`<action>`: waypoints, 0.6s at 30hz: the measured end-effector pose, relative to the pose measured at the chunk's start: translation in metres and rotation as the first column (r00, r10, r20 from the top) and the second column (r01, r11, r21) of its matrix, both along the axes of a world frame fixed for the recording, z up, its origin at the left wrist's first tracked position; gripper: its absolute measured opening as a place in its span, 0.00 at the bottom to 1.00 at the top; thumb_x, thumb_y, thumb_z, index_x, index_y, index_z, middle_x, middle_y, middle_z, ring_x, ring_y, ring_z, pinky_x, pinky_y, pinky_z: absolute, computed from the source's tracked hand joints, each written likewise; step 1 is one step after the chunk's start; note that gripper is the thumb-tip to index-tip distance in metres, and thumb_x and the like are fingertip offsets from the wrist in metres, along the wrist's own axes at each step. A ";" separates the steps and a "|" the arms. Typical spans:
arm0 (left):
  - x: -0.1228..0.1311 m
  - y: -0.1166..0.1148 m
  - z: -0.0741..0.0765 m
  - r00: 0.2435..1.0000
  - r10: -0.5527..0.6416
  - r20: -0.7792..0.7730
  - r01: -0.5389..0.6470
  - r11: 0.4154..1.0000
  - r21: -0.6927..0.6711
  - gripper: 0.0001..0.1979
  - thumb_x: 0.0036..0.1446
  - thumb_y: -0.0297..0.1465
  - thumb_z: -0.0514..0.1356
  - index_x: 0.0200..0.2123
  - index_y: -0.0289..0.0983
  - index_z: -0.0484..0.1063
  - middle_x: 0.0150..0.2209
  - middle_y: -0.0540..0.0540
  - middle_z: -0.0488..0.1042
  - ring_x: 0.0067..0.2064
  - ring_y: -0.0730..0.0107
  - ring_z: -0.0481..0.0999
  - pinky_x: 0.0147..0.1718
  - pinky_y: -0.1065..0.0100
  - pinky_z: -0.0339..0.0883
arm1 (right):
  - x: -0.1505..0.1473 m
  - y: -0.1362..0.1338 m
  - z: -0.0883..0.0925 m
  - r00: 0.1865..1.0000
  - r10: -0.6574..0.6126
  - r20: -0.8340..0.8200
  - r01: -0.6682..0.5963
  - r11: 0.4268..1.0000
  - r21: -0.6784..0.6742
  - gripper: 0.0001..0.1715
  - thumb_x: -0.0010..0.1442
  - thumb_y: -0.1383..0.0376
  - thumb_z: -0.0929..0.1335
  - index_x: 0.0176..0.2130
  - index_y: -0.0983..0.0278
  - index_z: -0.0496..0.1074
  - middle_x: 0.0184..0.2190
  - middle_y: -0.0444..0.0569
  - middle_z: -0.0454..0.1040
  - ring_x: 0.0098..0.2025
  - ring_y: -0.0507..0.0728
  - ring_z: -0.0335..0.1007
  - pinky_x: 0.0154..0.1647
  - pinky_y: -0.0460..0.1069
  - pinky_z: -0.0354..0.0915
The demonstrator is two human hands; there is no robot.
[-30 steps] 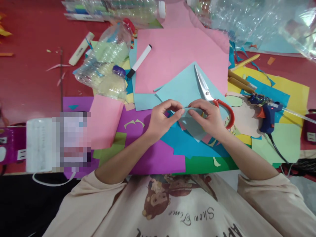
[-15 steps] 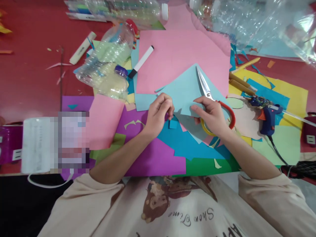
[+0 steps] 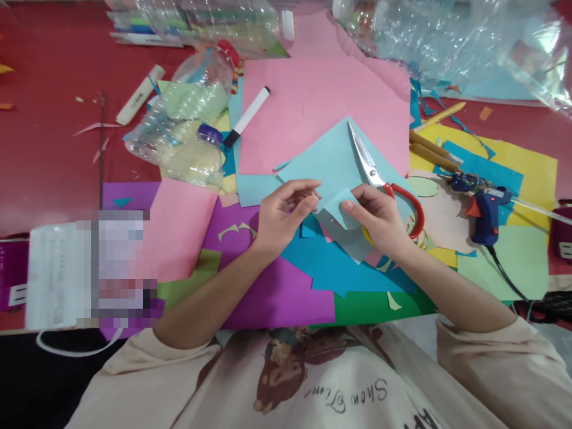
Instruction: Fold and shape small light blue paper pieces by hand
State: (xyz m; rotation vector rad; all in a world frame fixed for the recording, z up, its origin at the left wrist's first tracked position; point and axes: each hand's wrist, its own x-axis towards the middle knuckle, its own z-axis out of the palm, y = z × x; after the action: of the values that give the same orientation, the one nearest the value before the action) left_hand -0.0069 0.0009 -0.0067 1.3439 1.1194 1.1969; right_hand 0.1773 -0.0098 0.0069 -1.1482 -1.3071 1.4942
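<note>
In my right hand (image 3: pixel 379 217) a small light blue piece of paper (image 3: pixel 342 208) is pinched between thumb and fingers. My left hand (image 3: pixel 286 211) is just left of it, fingers curled and their tips close to the thumb; whatever they hold, if anything, is too small to make out. Beneath my right hand lie scissors (image 3: pixel 367 161) with red and yellow handles, blades pointing away from me and the yellow loop partly hidden. They rest on a larger light blue sheet (image 3: pixel 324 149), which overlaps a pink sheet (image 3: pixel 313 101).
Clear plastic bottles (image 3: pixel 196 158) lie at the left and back. A black-capped white marker (image 3: pixel 250 113) rests on the pink sheet's left edge. At the right is a blue glue gun (image 3: pixel 485 217) with its cord. Purple paper (image 3: pixel 277 298) and scraps cover the front.
My right hand has lifted and tilted the small light blue paper, so it shows more clearly. My left fingers have uncurled somewhat. The view has shifted slightly; the scissors stay put.
</note>
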 end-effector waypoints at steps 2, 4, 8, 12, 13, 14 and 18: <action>0.001 -0.002 0.001 0.999 -0.042 -0.033 0.043 0.998 0.047 0.19 0.52 0.47 0.64 0.34 0.37 0.76 0.30 0.48 0.78 0.30 0.74 0.76 0.30 0.74 0.70 | -0.001 -0.002 0.001 0.996 0.009 0.083 -0.015 0.997 0.075 0.15 0.60 0.57 0.68 0.27 0.64 0.66 0.23 0.41 0.62 0.25 0.48 0.58 0.25 0.45 0.55; 0.003 -0.002 0.001 0.993 -0.067 -0.092 0.074 0.995 0.068 0.17 0.53 0.46 0.63 0.31 0.37 0.74 0.28 0.49 0.77 0.29 0.74 0.75 0.30 0.74 0.70 | -0.003 -0.003 0.002 0.986 0.011 0.165 -0.033 0.991 0.132 0.17 0.60 0.58 0.68 0.24 0.64 0.63 0.20 0.39 0.58 0.23 0.47 0.52 0.23 0.46 0.51; 0.002 -0.001 0.001 0.987 -0.010 -0.158 0.026 0.995 0.096 0.17 0.57 0.43 0.60 0.24 0.36 0.69 0.21 0.52 0.70 0.23 0.78 0.69 0.25 0.75 0.66 | -0.005 -0.003 0.004 0.964 0.106 0.243 -0.142 0.980 0.140 0.16 0.60 0.60 0.67 0.25 0.63 0.62 0.22 0.40 0.61 0.24 0.48 0.55 0.24 0.45 0.53; 0.000 0.002 -0.002 0.991 0.034 -0.126 -0.021 0.994 0.107 0.15 0.58 0.41 0.59 0.27 0.37 0.70 0.23 0.52 0.70 0.24 0.79 0.69 0.23 0.76 0.65 | -0.005 -0.003 0.003 0.939 0.172 0.296 -0.219 0.967 0.131 0.15 0.59 0.62 0.68 0.25 0.63 0.61 0.21 0.39 0.62 0.23 0.47 0.57 0.24 0.45 0.54; -0.001 0.003 -0.003 0.994 0.044 -0.097 -0.033 0.994 0.106 0.13 0.58 0.41 0.60 0.28 0.37 0.71 0.25 0.52 0.71 0.24 0.79 0.70 0.24 0.76 0.66 | -0.005 -0.003 0.003 0.939 0.157 0.305 -0.208 0.968 0.140 0.16 0.59 0.63 0.68 0.24 0.63 0.60 0.20 0.39 0.60 0.23 0.47 0.55 0.23 0.45 0.53; -0.001 0.004 -0.004 0.996 0.054 -0.065 -0.048 0.994 0.098 0.13 0.57 0.41 0.61 0.30 0.37 0.71 0.26 0.52 0.72 0.25 0.79 0.71 0.25 0.76 0.67 | -0.004 -0.002 0.002 0.943 0.131 0.306 -0.183 0.972 0.147 0.16 0.59 0.63 0.68 0.23 0.63 0.60 0.20 0.38 0.58 0.22 0.47 0.54 0.23 0.45 0.53; -0.001 0.005 -0.004 0.997 0.076 0.033 -0.077 0.997 0.023 0.14 0.55 0.43 0.63 0.31 0.37 0.68 0.25 0.53 0.72 0.22 0.80 0.71 0.24 0.76 0.68 | 0.000 0.001 -0.001 0.976 0.053 0.212 -0.075 0.992 0.098 0.14 0.58 0.62 0.69 0.25 0.63 0.63 0.20 0.39 0.61 0.23 0.48 0.59 0.23 0.46 0.56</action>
State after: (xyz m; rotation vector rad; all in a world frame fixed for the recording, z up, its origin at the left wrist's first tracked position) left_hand -0.0082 0.0059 -0.0104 1.3057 1.1461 1.2867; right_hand 0.1769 -0.0086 0.0062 -1.2298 -1.5601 1.3598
